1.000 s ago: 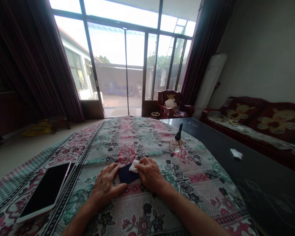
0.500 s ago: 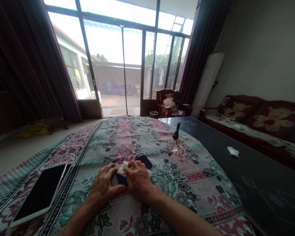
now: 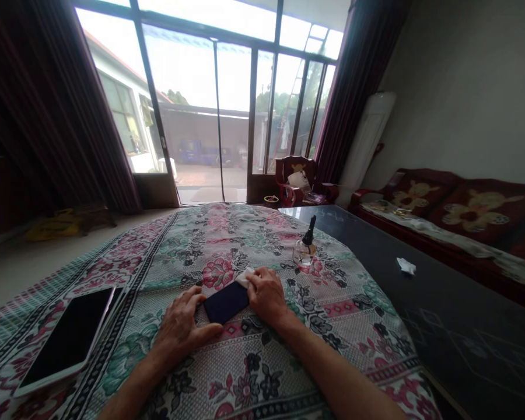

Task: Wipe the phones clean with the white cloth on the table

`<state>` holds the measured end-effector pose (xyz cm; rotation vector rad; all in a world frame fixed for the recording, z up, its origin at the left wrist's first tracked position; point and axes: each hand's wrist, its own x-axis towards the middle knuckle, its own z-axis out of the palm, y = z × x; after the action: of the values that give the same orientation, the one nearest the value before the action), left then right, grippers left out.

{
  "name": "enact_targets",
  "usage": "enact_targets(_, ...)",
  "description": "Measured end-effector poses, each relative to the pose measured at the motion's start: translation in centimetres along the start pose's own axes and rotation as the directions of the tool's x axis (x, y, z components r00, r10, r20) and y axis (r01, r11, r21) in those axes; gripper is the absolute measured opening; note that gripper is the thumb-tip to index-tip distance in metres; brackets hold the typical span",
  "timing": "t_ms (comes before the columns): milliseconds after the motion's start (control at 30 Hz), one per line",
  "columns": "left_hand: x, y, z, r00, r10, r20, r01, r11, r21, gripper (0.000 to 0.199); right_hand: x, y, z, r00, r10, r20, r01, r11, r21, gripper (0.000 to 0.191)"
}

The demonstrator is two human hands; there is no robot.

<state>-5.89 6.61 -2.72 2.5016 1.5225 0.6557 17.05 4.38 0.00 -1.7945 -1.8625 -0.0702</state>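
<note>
A dark blue phone-like slab (image 3: 226, 303) lies flat on the flowered tablecloth (image 3: 249, 385). My left hand (image 3: 181, 321) is at its left end, thumb and fingers spread around the corners and touching its edges. At the slab's far right end, my right hand (image 3: 266, 294) pinches a crumpled white tissue (image 3: 245, 277); its fingertips rest on the tissue. Beyond my right hand stands a clear glass bottle (image 3: 304, 252) with a black spray-like top. To the left, a white-framed tablet (image 3: 67, 335) lies with its dark screen up, partly over another dark flat item.
On the right, a dark table (image 3: 441, 315) carries a crumpled white tissue (image 3: 406, 266). Behind it stands a red wooden sofa (image 3: 476, 204). A red armchair (image 3: 295, 181) is near the glass doors, beside a small basket (image 3: 271, 200).
My right hand and the tissue have moved right and away along the slab, uncovering its middle. My left hand stays at the left end. The view has shifted slightly.
</note>
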Motion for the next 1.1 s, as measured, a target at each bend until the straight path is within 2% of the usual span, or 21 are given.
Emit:
enact_targets(100, 0.0, 0.3, -0.1, 1.000, 0.007, -0.011, -0.007, 1.000, -0.004, 0.059, 0.0, 0.5, 0.0, 0.999, 0.033, -0.022, -0.034, 0.999, -0.026, 0.021)
enact_targets(267, -0.2, -0.2, -0.1, 0.997, 0.071, -0.005, -0.071, 0.997, -0.042, 0.060, -0.3, -0.1, -0.1, 1.000, 0.011, -0.004, -0.011, 0.999, -0.044, 0.022)
enact_targets(433, -0.4, -1.0, -0.3, 0.990, 0.141, 0.011, -0.139, 0.985, -0.098, 0.049, -0.6, -0.2, -0.4, 1.000, -0.010, 0.001, 0.010, 0.999, -0.050, 0.023)
enact_targets(533, -0.4, -0.9, -0.4, 0.992, 0.127, 0.013, -0.124, 0.987, -0.103, 0.046, -0.7, -0.2, -0.4, 1.000, -0.023, 0.004, 0.024, 0.999, -0.040, 0.023)
enact_targets(667, -0.5, -0.5, -0.6, 0.993, 0.115, 0.020, -0.112, 0.987, -0.118, 0.054, -1.2, -1.2, -0.4, 0.998, -0.064, 0.026, 0.065, 0.998, -0.027, 0.020)
enact_targets(800, -0.5, -0.2, -0.7, 0.995, 0.094, 0.019, -0.091, 0.987, -0.131, 0.056, -2.3, -3.1, -0.6, 0.981, -0.170, 0.097, 0.166, 0.985, 0.044, 0.017)
enact_targets(967, -0.4, -0.3, -0.3, 0.996, 0.084, -0.006, -0.084, 0.988, -0.127, 0.053, -3.2, -5.0, -0.4, 0.938, -0.298, 0.174, 0.268, 0.947, 0.179, 0.016)
enact_targets(1100, -0.4, -0.3, -0.3, 0.996, 0.087, -0.012, -0.087, 0.988, -0.130, 0.052, -2.5, -4.4, -0.3, 0.950, -0.256, 0.180, 0.232, 0.962, 0.146, 0.016)
